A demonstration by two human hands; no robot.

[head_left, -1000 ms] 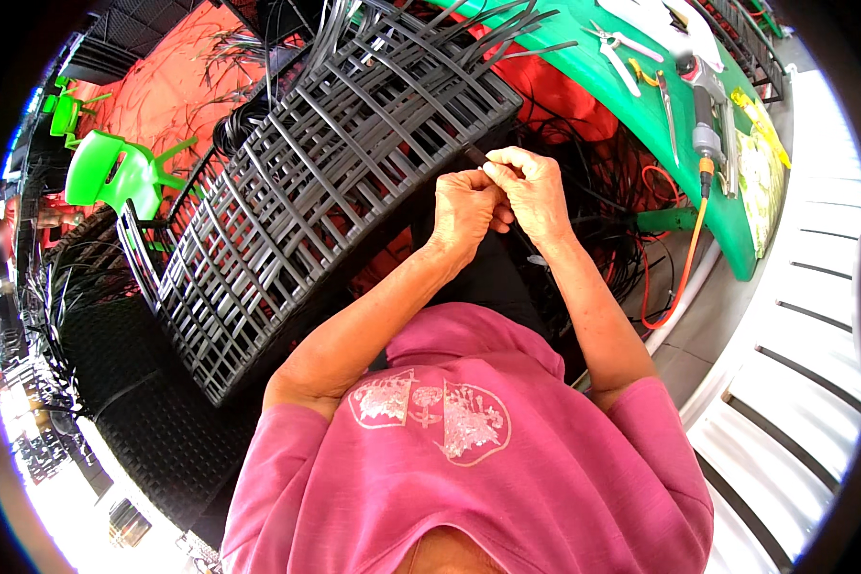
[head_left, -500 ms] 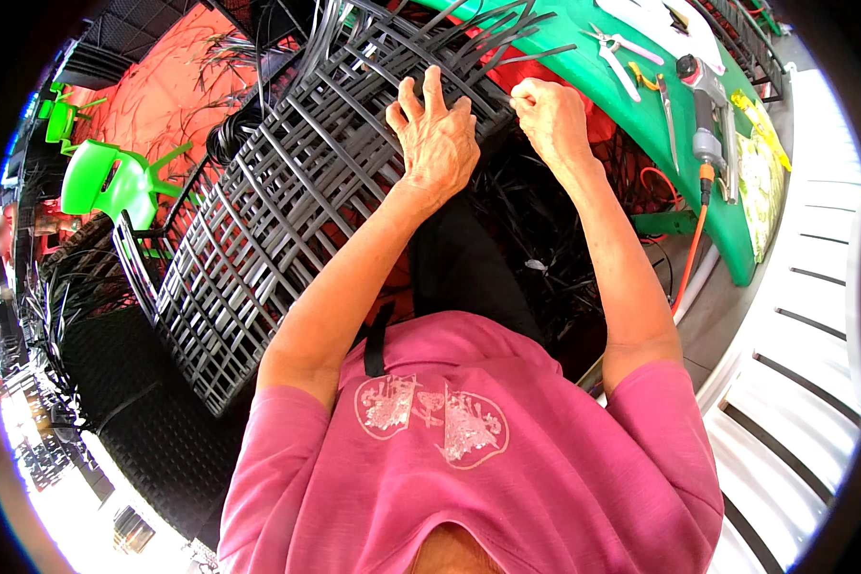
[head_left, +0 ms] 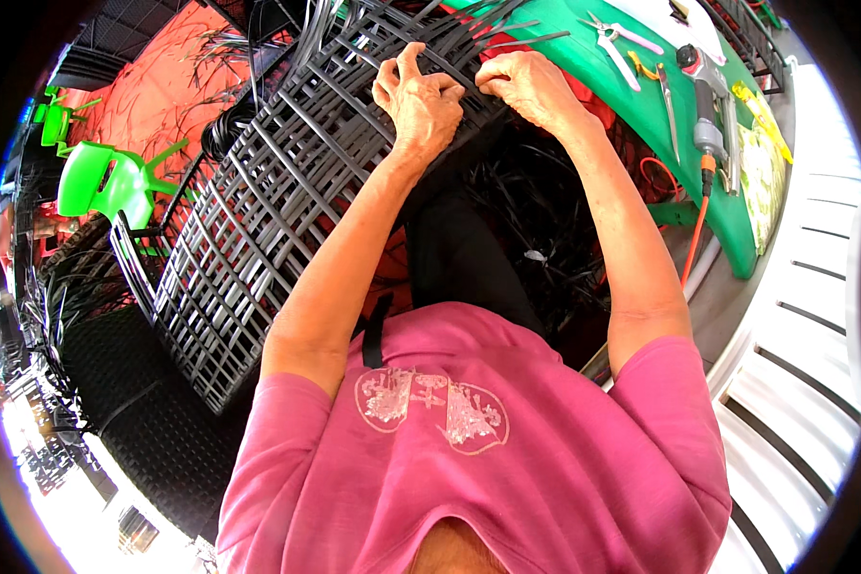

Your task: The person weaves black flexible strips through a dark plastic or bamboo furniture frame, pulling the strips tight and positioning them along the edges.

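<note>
A panel of dark grey plastic strips (head_left: 287, 163), woven in an open lattice over a frame, slants across in front of me. My left hand (head_left: 416, 107) rests over its right part, fingers spread and half bent, the index finger stretched forward. At the panel's right edge is my right hand (head_left: 531, 88), its thumb and fingers bent together among the strips; what they pinch is hidden beneath them. Long loose strip ends (head_left: 521, 40) fan out beyond both hands, toward the green table.
The green table (head_left: 584, 86) holds pink-handled shears (head_left: 631, 57), yellow-handled scissors (head_left: 668, 105), an air tool (head_left: 706, 115) with an orange hose (head_left: 695, 239), and yellow packaging (head_left: 761, 191). A green chair (head_left: 115, 182) stands left. Black strip scraps (head_left: 536, 210) lie below; a white slatted bench (head_left: 794, 383) is at right.
My right hand has moved left and slightly forward to the panel's edge. My left hand has shifted a little forward and left, its fingers still spread.
</note>
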